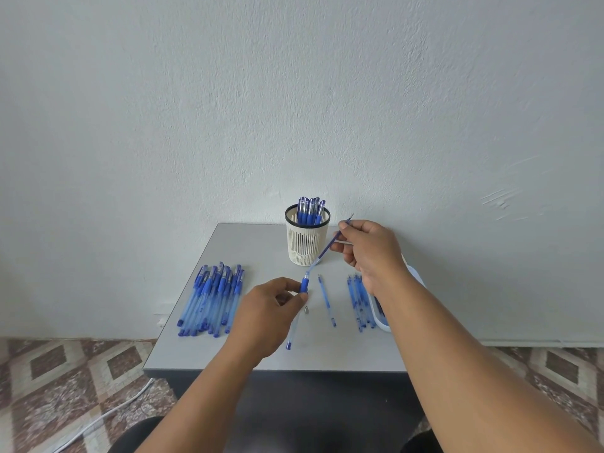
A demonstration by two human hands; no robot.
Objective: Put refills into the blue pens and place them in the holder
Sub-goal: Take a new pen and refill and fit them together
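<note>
My left hand grips a translucent blue pen barrel by its dark blue grip, open end pointing up and away. My right hand pinches a thin blue refill near its tip; the refill's lower end is at the barrel's mouth. A cream mesh holder with a black rim stands at the table's back and holds several capped blue pens. A small metal pen tip lies on the table beside my left hand.
A pile of capped blue pens lies on the left of the grey table. One loose refill lies in the middle and several refills on the right, beside a white tray partly hidden by my right arm.
</note>
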